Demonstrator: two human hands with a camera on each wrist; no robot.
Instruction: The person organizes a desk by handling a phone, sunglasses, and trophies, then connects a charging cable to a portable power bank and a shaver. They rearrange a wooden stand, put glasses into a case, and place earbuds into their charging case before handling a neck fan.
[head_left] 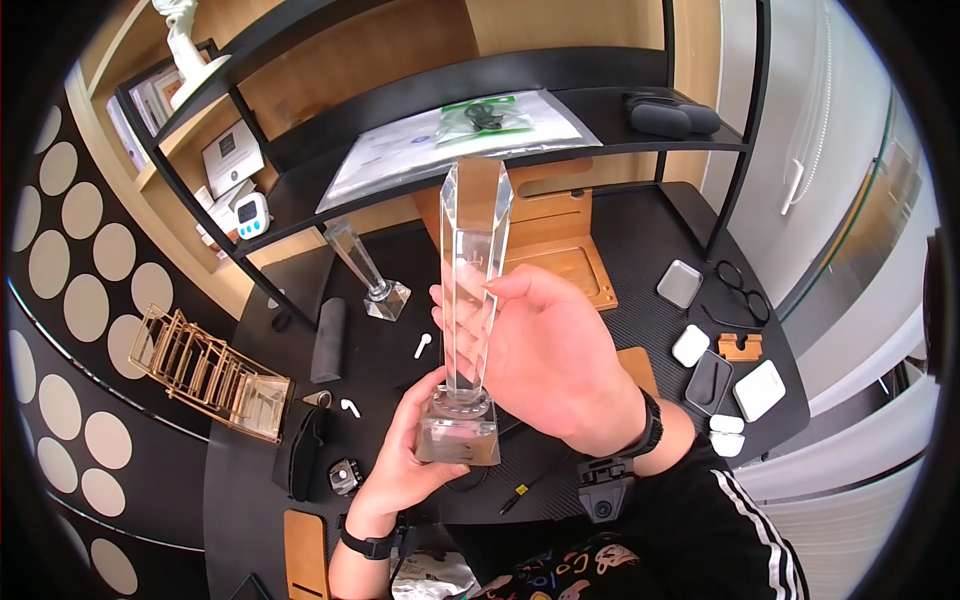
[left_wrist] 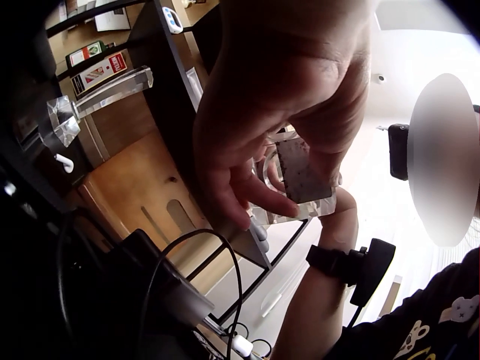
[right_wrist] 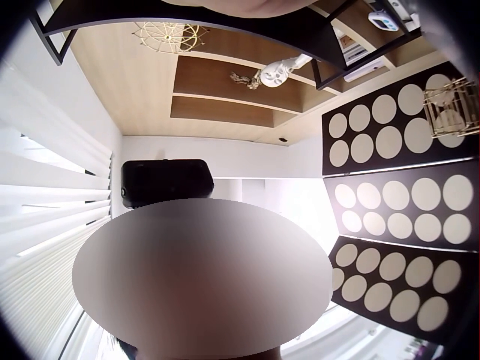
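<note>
A clear crystal trophy, a tall faceted column on a square base, stands nearly upright in front of the camera. My left hand grips its base from the left and below. In the left wrist view, the fingers of the left hand wrap round the trophy's base, whose underside shows. My right hand holds the column, palm toward the camera, fingers passing behind the glass and thumb at its right edge. Only a strip of the right hand shows atop the right wrist view.
A second crystal trophy stands on the black desk, near a grey case and loose earbuds. Behind are a wooden organizer and a black shelf. Glasses and small cases lie right; a gold wire model stands left.
</note>
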